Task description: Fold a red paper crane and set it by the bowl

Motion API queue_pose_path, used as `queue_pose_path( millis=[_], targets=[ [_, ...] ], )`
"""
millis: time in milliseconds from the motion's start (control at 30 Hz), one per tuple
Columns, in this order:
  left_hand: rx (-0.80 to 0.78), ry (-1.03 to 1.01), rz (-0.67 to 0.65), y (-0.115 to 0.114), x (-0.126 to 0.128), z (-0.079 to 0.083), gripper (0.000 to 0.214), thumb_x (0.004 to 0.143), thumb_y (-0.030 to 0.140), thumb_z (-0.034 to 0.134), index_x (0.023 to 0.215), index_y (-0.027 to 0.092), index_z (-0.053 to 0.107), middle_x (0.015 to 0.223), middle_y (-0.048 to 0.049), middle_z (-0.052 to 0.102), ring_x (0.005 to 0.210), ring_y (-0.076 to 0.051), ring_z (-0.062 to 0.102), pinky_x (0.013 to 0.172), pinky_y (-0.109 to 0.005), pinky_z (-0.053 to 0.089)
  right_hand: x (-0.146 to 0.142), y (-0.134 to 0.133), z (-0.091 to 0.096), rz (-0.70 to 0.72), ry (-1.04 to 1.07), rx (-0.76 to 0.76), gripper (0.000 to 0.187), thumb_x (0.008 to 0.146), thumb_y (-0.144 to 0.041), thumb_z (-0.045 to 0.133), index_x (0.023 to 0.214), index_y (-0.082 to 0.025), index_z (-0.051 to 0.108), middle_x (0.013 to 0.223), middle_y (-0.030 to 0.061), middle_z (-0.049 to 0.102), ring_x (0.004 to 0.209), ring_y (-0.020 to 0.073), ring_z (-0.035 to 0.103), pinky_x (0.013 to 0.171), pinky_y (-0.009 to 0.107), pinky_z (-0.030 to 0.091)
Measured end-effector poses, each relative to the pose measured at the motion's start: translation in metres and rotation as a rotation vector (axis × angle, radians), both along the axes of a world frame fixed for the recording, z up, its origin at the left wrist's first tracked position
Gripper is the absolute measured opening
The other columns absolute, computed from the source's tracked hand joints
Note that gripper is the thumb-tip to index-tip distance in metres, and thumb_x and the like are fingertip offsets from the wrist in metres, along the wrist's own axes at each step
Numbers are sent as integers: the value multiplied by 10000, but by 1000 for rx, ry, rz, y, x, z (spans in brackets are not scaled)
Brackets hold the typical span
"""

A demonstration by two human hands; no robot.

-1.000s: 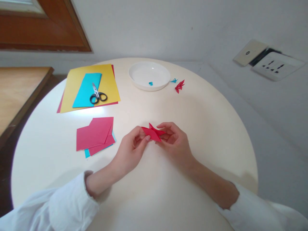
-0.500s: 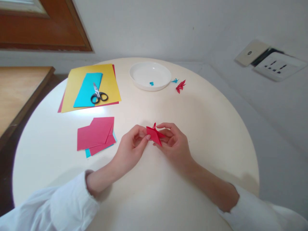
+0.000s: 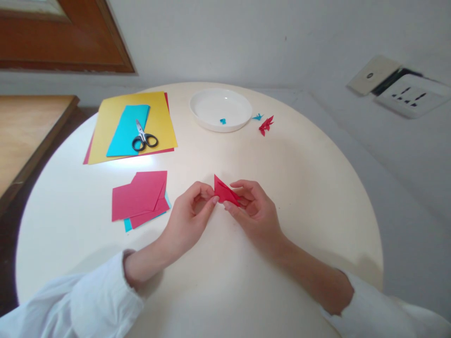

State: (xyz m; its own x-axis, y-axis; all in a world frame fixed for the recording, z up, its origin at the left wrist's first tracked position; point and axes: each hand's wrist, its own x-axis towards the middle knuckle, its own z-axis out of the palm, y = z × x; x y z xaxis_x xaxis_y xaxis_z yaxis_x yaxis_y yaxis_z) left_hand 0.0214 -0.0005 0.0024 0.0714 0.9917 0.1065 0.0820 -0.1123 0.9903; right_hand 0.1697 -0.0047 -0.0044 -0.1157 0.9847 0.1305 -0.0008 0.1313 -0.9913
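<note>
Red fold: I see the small red folded-paper triangle (image 3: 223,191) at my clock's centre, between both hands.
Left hand: at 8 o'clock, the bare left hand (image 3: 192,211) pinches its left corner between thumb and finger.
Right hand: at 4 o'clock, the bare right hand (image 3: 256,212) pinches its right end with thumb and curled fingers, index apart.
Paper squares: the loose pile of red and blue paper squares (image 3: 139,195) lies at 9 o'clock.
Crease risk: uneven pulling could tear a corner; a loose pinch could let layers spring open.
Hidden: I can't make out the triangle's underside, the rear fingertips, or whether it touches the table.
</note>
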Motion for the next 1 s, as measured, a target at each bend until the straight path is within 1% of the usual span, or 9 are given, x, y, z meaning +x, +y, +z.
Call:
queue_pose_path(
  millis=[133,267,467,700,800,900,1000],
  targets=[
    [18,41,-17,-1,-1,-1,46,802,181,571,768,182,540,709,6,602,665,-108,569,603,-200,443,0,1,0,-12,-3,-2,224,768,-228,662,960,-239,546,840,-5,697,779,121,680,760,268,561],
    [29,68,-30,-2,-2,-2,35,813,179,566,782,185,550,720,5,614,682,-107,579,616,-195,444,1,1,0,-44,-21,4,203,756,-247,678,923,-235,563,847,3,706,788,137,688,756,282,566],
    [52,75,-58,-3,-4,-2,39,826,192,552,791,187,569,733,0,630,685,-108,586,631,-199,451,2,2,2,-63,-45,-38,184,748,-295,687,875,-221,577,813,12,712,747,155,696,715,296,568],
    [29,72,-30,-1,-2,1,53,803,213,567,761,181,575,694,-5,635,659,-128,596,598,-218,459,2,3,2,-74,-63,12,177,732,-292,698,866,-223,605,841,7,691,784,144,676,756,287,564],
    [8,60,-23,-1,-2,2,58,796,217,572,752,180,569,689,-10,630,643,-131,587,578,-221,456,3,3,2,-92,-43,-1,196,723,-287,705,871,-230,589,822,-2,674,764,137,669,746,283,563],
    [-8,62,-6,-1,-2,2,73,793,225,580,737,181,561,670,-6,609,616,-124,557,559,-218,442,4,4,2,-107,-29,-2,175,725,-298,701,803,-221,564,765,-9,638,712,127,650,700,266,559],
    [-16,54,9,0,-2,1,92,784,243,593,725,181,559,639,1,580,593,-123,529,543,-220,430,4,4,3,-87,-67,-2,172,743,-333,677,752,-207,560,738,5,625,686,130,630,685,275,552]
  ],
)
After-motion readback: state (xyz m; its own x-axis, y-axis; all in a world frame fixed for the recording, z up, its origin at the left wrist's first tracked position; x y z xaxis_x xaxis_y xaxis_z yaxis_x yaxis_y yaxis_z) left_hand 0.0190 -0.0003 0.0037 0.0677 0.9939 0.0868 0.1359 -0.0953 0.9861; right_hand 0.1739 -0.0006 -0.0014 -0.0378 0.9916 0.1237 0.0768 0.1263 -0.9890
